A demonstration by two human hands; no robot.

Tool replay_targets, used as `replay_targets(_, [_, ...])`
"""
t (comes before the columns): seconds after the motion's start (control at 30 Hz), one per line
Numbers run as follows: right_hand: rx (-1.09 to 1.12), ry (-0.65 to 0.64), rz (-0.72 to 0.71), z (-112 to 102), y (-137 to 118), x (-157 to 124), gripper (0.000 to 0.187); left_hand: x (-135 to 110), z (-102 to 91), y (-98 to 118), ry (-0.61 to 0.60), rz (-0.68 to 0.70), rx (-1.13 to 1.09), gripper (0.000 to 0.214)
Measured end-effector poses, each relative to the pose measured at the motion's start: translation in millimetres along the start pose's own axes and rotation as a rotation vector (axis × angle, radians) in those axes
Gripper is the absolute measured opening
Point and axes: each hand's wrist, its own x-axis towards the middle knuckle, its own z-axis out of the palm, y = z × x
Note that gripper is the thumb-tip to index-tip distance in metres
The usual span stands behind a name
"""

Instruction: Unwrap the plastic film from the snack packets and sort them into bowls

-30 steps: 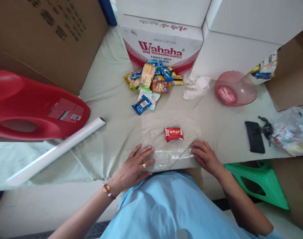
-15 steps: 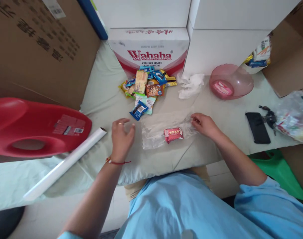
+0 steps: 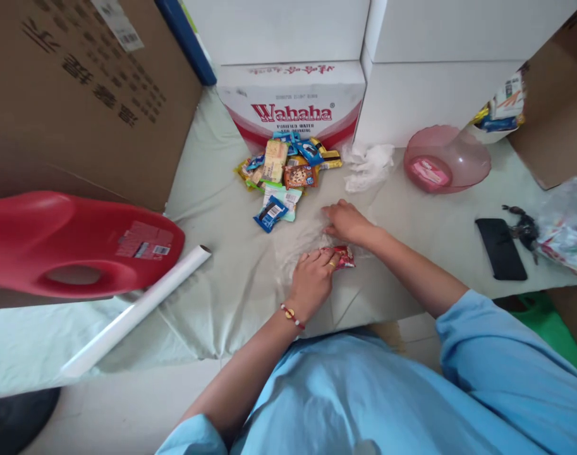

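Note:
A small red snack packet [image 3: 347, 258] lies on a sheet of clear plastic film [image 3: 295, 243] in front of me. My left hand [image 3: 313, 281] rests over the packet's left part, its fingers curled down on it and hiding much of it. Just beyond, my right hand [image 3: 349, 222] is closed, with its fingertips pinched at the film, which is hard to see there. A blue snack packet [image 3: 270, 213] lies a little farther off, at the near end of a pile of wrapped snacks [image 3: 300, 176].
A roll of plastic film [image 3: 141, 309] and a red jug [image 3: 103, 243] lie to the left. Crumpled white tissue [image 3: 368, 165], a pink bowl [image 3: 468, 161], a black phone [image 3: 501, 249] and keys [image 3: 525, 224] are on the right. A Wahaha carton [image 3: 292, 101] stands behind.
My left hand has moved right, from beside the film onto the red packet. My right hand has moved left from the film's right end, drawing that end over towards the packet.

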Motion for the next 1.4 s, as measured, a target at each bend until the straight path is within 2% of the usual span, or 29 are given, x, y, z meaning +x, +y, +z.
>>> replay_targets(0.1, [0.049, -0.053, -0.055, -6.1, -2.2, 4.9, 0.02, -0.5, 9.8, -4.1, -0.043, -0.003, 0.017, 0.044])
replay_targets(0.17, [0.103, 0.013, -0.145, -11.0, -2.0, -2.4, 0.017, -2.9, 11.3, -5.0, -0.031, 0.006, 0.02, 0.043])
replay_targets(0.27, [0.151, 0.161, -0.3, -14.7, -4.4, -29.8, 0.017, -4.8, 13.5, -4.2, 0.017, 0.004, 0.011, 0.039])
replay_targets(0.33, [0.139, 0.16, -0.347, -12.1, -8.0, -54.7, 0.021, -5.3, 17.5, -3.5, 0.058, -0.006, -0.002, 0.034])
replay_targets(0.47, [0.09, 0.099, -0.282, 8.1, -16.2, -98.7, 0.026, -10.9, 29.6, -4.4, 0.166, -0.017, -0.109, 0.03])
replay_targets(0.6, [0.159, 0.14, -0.245, 38.0, -20.3, -117.6, 0.039, -26.8, 32.5, -13.2, 0.357, -0.004, -0.368, 0.031])
replay_targets(0.7, [0.261, 0.129, -0.211, 54.4, -20.1, -120.5, 0.038, -39.9, 21.9, -29.5, 0.488, -0.157, -0.512, 0.025])
replay_targets(0.83, [0.3, 0.098, -0.2, 58.8, -21.5, -120.0, 0.038, -40.0, 4.4, -60.9, 0.675, -0.644, -0.646, 0.019])
replay_targets(0.9, [0.294, 0.102, -0.219, 56.0, -24.2, -119.0, 0.039, -31.7, 0.9, -73.1, 0.627, -0.786, -0.63, 0.03])
replay_targets(0.93, [0.3, 0.106, -0.224, 54.2, -25.8, -118.5, 0.038, -27.2, 0.8, -76.3, 0.567, -0.793, -0.607, 0.034])
replay_targets(1.07, [0.386, 0.107, -0.204, 46.8, -29.2, -119.6, 0.033, -20.0, 4.7, -68.5, 0.246, -0.569, -0.47, 0.031])
replay_targets(1.13, [0.448, 0.116, -0.202, 42.2, -27.3, -123.6, 0.035, -24.7, 3.4, -59.9, 0.134, -0.498, -0.405, 0.024])
replay_targets(1.27, [0.506, 0.181, -0.297, 34.9, -21.8, -134.1, 0.057, -33.8, -12.8, -50.6, 0.088, -0.604, -0.511, 0.011])
replay_targets(1.4, [0.503, 0.222, -0.338, 37.9, -26.0, -135.4, 0.054, -22.5, -29.9, -36.1, 0.106, -0.697, -0.77, 0.012])
